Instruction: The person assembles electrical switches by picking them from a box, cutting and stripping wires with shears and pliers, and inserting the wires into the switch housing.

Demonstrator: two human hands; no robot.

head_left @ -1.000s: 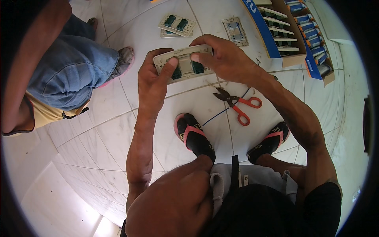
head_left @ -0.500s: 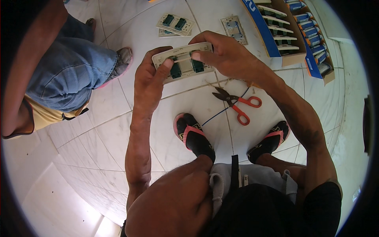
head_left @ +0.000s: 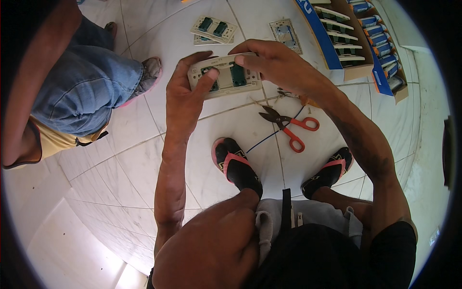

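Observation:
Between my two hands is a white socket plate (head_left: 224,80) with two dark green modules set in its back, held above the tiled floor. My left hand (head_left: 189,84) grips its left end, thumb pressed on the left module. At the other end, my right hand (head_left: 269,62) is closed on the upper right edge, its thumb by the top of the right module. Below the plate, red-handled snips (head_left: 288,126) lie with blades parted, across a thin blue wire (head_left: 265,139). Another tool (head_left: 288,93) is partly hidden by my right forearm.
Two similar plates (head_left: 215,29) are stacked beyond my hands, with a single plate (head_left: 286,36) to their right. A blue carton (head_left: 320,36) of plates and a box of small packs (head_left: 381,45) stand at far right. Someone's jeans-clad leg (head_left: 86,82) is at left.
The socket plate has levelled out and moved slightly right. My right thumb has shifted up toward the plate's top edge, while my left thumb stays on the left module.

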